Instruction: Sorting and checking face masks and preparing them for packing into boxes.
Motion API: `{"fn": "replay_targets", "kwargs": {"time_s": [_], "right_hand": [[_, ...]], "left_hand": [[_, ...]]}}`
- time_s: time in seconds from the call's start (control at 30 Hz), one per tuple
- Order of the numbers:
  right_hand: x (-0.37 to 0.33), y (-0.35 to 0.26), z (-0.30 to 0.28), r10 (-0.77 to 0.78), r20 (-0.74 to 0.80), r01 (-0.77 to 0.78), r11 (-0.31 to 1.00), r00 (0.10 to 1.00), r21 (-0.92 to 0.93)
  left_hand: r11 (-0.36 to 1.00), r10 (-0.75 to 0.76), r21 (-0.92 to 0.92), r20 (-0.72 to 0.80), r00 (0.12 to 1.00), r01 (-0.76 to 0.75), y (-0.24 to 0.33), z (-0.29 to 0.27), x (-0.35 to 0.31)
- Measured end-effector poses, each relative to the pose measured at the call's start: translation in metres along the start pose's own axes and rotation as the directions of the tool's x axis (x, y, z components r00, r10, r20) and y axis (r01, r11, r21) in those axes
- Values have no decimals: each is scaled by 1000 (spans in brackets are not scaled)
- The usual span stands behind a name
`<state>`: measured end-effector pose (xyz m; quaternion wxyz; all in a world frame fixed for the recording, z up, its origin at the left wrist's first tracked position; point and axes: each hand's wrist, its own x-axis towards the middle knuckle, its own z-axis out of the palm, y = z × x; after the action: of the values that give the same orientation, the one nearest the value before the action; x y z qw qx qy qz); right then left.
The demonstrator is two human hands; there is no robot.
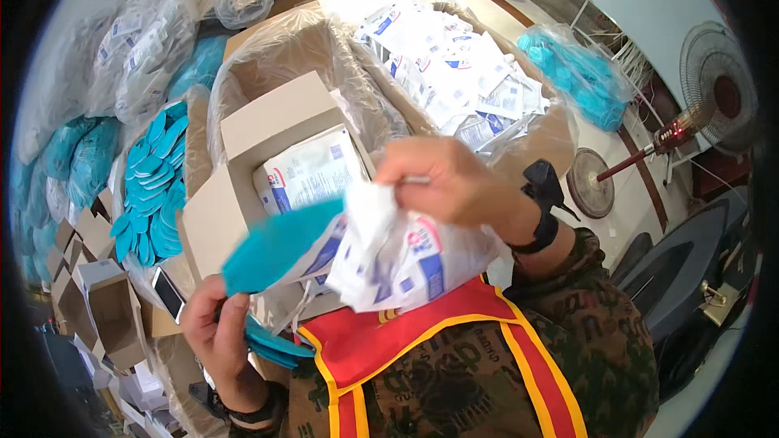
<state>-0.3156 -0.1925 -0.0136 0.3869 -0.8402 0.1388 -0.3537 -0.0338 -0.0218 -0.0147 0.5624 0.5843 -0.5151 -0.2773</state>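
Note:
My left hand (217,332) is closed, its thumb and fingers pinching the near end of a flat teal insole-shaped pad (280,247). The pad's other end meets a white packet (361,264) with blue and red print; whether it sits inside the packet is blurred. My right hand (446,182) pinches the top of this packet, and more white packets (442,264) hang below its wrist, against my chest. Several more teal pads (276,347) lie just beside my left hand. Behind the packet stands an open cardboard box (276,113) with similar packets upright in it.
A plastic-lined carton (560,134) heaped with white packets stands at the far right, and a pile of teal pads (150,195) at the left. A phone (168,294), several small open boxes (109,308), bagged teal pads (576,73) and a fan (714,89) surround me.

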Motion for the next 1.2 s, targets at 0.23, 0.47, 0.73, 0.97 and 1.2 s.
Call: {"fn": "replay_targets", "kwargs": {"time_s": [0.23, 0.47, 0.73, 0.97, 1.2], "right_hand": [[-29, 69, -95, 522, -486, -304, 835, 701, 458], [-65, 219, -259, 546, -697, -208, 832, 464, 514], [-38, 290, -295, 689, -671, -666, 639, 273, 385], [-70, 321, -281, 489, -801, -717, 688, 346, 110], [-6, 146, -152, 524, -483, -498, 845, 701, 195]], "left_hand": [[999, 38, 14, -232, 972, -36, 0, -52, 18], [995, 26, 100, -275, 961, 2, 7, -41, 23], [989, -34, 131, -256, 966, 69, 7, -10, 32], [985, -108, 107, -212, 971, 133, 9, 1, 36], [979, -197, -65, -110, 974, 191, -10, 0, 54]]}}
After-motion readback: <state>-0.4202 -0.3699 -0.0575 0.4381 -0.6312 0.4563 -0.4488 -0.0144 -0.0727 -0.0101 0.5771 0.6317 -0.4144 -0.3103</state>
